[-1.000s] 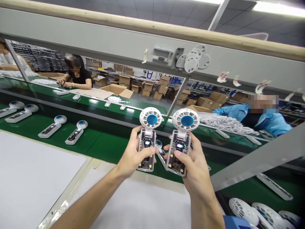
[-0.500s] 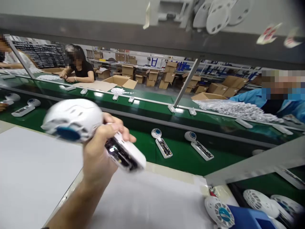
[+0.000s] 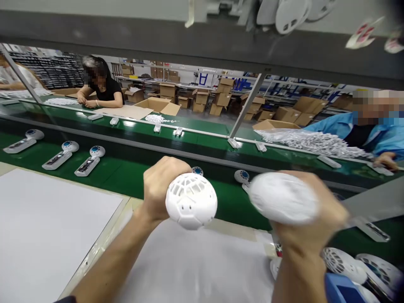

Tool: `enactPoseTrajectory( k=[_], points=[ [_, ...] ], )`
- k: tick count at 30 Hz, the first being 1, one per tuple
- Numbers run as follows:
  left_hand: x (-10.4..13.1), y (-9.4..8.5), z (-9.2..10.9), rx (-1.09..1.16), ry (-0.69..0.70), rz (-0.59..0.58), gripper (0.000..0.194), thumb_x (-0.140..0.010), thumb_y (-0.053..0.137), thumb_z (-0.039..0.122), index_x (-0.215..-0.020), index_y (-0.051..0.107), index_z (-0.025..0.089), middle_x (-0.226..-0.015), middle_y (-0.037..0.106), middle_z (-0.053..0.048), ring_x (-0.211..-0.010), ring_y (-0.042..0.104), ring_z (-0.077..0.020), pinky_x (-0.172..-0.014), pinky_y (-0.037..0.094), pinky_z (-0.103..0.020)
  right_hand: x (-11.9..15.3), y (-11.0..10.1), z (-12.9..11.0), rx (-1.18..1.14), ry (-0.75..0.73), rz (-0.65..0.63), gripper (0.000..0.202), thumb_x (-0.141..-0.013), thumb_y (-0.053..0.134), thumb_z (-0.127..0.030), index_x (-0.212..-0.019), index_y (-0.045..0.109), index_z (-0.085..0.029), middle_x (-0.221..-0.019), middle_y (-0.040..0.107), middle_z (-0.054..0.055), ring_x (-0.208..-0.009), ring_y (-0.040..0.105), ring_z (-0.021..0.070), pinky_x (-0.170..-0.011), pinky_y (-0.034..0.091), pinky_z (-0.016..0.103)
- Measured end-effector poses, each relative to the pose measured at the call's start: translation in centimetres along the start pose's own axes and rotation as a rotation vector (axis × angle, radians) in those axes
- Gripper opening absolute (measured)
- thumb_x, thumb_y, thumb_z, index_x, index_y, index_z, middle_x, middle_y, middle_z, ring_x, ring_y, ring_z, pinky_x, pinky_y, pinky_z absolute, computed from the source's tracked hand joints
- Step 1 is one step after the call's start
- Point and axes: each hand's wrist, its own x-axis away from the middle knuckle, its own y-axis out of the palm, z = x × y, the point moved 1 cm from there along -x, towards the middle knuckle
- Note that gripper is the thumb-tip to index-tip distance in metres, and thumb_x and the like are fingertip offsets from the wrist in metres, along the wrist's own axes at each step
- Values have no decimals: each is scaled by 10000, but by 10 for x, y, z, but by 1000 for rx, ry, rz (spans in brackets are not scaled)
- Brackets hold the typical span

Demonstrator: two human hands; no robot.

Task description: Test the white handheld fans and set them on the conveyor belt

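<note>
My left hand (image 3: 159,185) is closed around a small white handheld fan (image 3: 191,201), whose round grilled head points toward me. My right hand (image 3: 315,219) grips a second white fan (image 3: 282,198), blurred by motion, its head to the left of my fingers. Both are held above the white work mat (image 3: 195,269), just in front of the green conveyor belt (image 3: 126,176). The fans' handles are hidden inside my fists.
Several fan units lie on the belt, three at the left (image 3: 57,158) and two behind my hands (image 3: 241,176). Loose fan heads (image 3: 347,263) and a blue bin (image 3: 341,290) sit at lower right. Two co-workers sit across, one in black (image 3: 101,90), one in blue (image 3: 375,130).
A second ago I held both fans upright with their fronts to me. My left hand then swung one fan left; now both hands hold fans again, their heads turned toward me.
</note>
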Motion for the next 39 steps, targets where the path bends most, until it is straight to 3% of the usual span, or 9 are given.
enactPoseTrajectory(
  k=[4,8,12,17,22,27,30,35,39],
  points=[
    [2,7,-25,12,-16,-128,369,-700,748,163,-1021,578,226,-917,637,-47,-845,606,-209,-742,466,-302,-18,29,24,102,-150,-19,237,-693,732,-238,-915,650,-228,-986,666,84,-872,617,287,-792,496,415],
    [8,17,-49,23,-311,-212,680,-672,805,264,-1216,397,244,-1074,597,-41,-934,617,-205,-746,454,-266,-19,52,72,60,304,-164,422,-643,803,-346,-987,658,-148,-978,715,98,-927,654,301,-778,502,363],
    [17,33,-77,-71,-548,-304,569,-729,775,362,-1172,435,247,-1013,614,-11,-875,603,-191,-742,440,-268,-11,77,112,97,466,-285,391,-749,734,-420,-969,695,-99,-928,743,119,-920,687,308,-750,522,352],
    [36,46,-118,-123,-605,-371,503,-695,711,141,-1158,539,234,-1044,652,-20,-926,629,-191,-788,459,-257,-5,98,142,313,492,-345,270,-861,683,-322,-1053,685,-131,-1003,724,88,-979,671,252,-915,496,422],
    [49,44,-141,-269,-709,-324,632,-761,622,137,-1351,413,224,-1145,649,-86,-965,649,-236,-804,483,-307,-6,95,152,497,483,-320,307,-926,618,-250,-1217,627,-153,-1231,637,94,-1114,614,224,-1002,461,424],
    [61,41,-162,-445,-754,-275,682,-889,551,221,-1484,218,198,-1378,493,-180,-1161,593,-299,-887,492,-376,3,90,159,756,534,-224,567,-919,552,-252,-1454,450,-92,-1485,392,242,-1399,348,396,-1102,339,486],
    [68,38,-175,-568,-761,-283,682,-898,501,128,-1509,199,151,-1362,465,-206,-1187,569,-301,-916,487,-393,10,93,163,845,530,-272,564,-918,545,-223,-1440,447,-33,-1462,421,266,-1419,319,395,-1139,278,459],
    [66,31,-176,-804,-708,-311,471,-932,512,147,-1397,433,129,-1437,394,-168,-1364,368,-326,-1097,348,-518,9,91,163,887,542,-355,453,-922,488,-153,-1375,495,-161,-1242,598,175,-1193,544,369,-991,405,494],
    [63,41,-164,-852,-680,-515,321,-976,528,335,-1228,577,143,-1231,578,-107,-1156,551,-248,-1010,435,-470,5,91,163,861,555,-438,455,-902,571,-183,-1345,472,-158,-1178,596,131,-1102,582,284,-911,464,403]
  ],
)
